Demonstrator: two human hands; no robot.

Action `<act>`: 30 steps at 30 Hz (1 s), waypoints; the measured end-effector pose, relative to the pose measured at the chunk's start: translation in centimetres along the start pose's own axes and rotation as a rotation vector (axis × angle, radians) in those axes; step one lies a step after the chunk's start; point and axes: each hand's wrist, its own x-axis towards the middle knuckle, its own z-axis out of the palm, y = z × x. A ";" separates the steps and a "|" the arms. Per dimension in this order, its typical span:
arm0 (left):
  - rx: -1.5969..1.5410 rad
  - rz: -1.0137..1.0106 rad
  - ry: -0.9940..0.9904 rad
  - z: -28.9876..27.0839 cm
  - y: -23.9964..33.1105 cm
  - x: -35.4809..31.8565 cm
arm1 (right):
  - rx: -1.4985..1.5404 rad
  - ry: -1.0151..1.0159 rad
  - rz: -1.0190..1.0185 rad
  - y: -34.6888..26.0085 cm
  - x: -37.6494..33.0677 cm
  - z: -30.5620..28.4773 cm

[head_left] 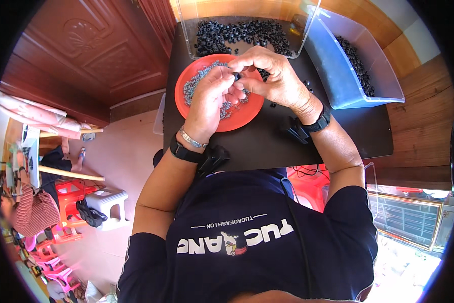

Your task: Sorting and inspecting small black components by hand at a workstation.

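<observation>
Over the orange-red plate, my left hand pinches a small black round part between thumb and fingers. My right hand is curled close beside it, its thumb and fingertips bent toward the same part. Whether the right fingertips hold a tiny piece cannot be made out. Many small silvery metal pieces, like screws or pins, lie in the plate under my hands. Some black parts show at the plate's right side, partly hidden by my right hand.
Behind the plate stands a clear bin with a heap of black round parts. A bluish translucent tub with more sits at the right of the dark table. Another person works far left, near stools.
</observation>
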 end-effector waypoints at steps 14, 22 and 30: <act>-0.116 -0.005 -0.002 0.1 -0.2 0.0 | -0.176 0.090 -0.038 0.1 -0.5 0.8; -0.027 0.003 0.026 0.0 -0.1 -0.1 | -0.305 0.044 -0.072 0.0 -0.4 1.0; 0.023 0.005 0.081 -0.2 -0.1 -0.2 | -0.269 0.070 0.018 0.2 -0.7 1.0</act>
